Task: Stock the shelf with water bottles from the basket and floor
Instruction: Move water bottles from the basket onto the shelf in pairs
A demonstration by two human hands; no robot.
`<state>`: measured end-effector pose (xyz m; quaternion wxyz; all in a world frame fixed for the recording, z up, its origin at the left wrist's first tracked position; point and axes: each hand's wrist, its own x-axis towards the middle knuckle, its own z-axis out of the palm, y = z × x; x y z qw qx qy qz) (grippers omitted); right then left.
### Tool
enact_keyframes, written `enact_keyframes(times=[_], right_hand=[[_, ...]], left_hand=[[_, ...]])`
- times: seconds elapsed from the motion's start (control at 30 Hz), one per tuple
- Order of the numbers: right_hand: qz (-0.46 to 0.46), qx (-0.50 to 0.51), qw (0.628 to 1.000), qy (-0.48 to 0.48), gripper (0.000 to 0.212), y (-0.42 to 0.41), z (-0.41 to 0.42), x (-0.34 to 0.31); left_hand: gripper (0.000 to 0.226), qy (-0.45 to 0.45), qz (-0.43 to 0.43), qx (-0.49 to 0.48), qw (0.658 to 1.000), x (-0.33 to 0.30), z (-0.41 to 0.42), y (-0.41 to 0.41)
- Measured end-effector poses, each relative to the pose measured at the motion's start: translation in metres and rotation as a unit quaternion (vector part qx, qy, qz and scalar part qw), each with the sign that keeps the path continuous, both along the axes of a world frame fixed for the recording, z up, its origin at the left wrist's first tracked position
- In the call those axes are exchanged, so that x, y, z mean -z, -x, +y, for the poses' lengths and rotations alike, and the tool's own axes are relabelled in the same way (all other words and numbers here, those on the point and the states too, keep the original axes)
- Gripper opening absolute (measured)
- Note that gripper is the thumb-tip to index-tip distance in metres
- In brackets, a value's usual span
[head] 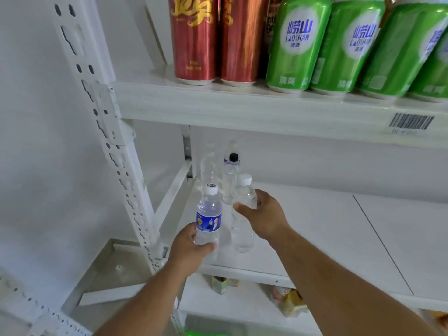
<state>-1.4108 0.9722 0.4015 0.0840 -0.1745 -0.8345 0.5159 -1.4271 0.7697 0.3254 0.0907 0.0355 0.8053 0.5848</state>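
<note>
Reaching into the white shelf [315,234], the person is in the placing step, with a bottle in each hand. The left hand [190,248] is closed around the lower body of a blue-labelled water bottle [209,214], held upright at the shelf's front-left corner, seemingly just above the board. The right hand [263,214] wraps an unlabelled clear bottle [243,214], which stands upright just beside the labelled one and appears to rest on the shelf. Behind them, toward the shelf's back-left corner, stand a black-capped bottle [231,175] and another clear bottle [209,166]. Most of the shelf to the right is bare. Next, each bottle likely needs setting down flat and close to the rear pair before the hands let go. No basket is clearly visible.
</note>
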Motion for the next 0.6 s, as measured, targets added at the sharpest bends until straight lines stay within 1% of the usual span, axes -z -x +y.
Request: enact_keyframes(times=[0.17, 0.3, 0.43, 0.53, 0.6], right_hand=[[-0.015, 0.015, 1.000, 0.002, 0.051, 0.043, 0.005, 0.014], [-0.026, 0.018, 0.999, 0.010, 0.046, 0.072, 0.009, 0.027], [-0.032, 0.021, 0.999, 0.009, 0.050, 0.094, 0.012, 0.043], [-0.023, 0.020, 0.999, 0.012, 0.042, 0.106, 0.012, 0.050], [-0.017, 0.016, 1.000, 0.011, 0.041, 0.113, 0.012, 0.052]], left_hand=[[0.038, 0.011, 0.002, -0.027, 1.000, 0.013, 0.008, 0.045], [0.047, 0.020, -0.007, -0.050, 0.999, 0.030, 0.017, 0.080], [0.055, 0.020, 0.002, -0.068, 0.998, 0.046, 0.026, 0.112], [0.057, 0.012, 0.013, -0.063, 0.998, 0.052, 0.033, 0.132], [0.054, 0.013, 0.027, -0.053, 0.998, 0.053, 0.037, 0.142]])
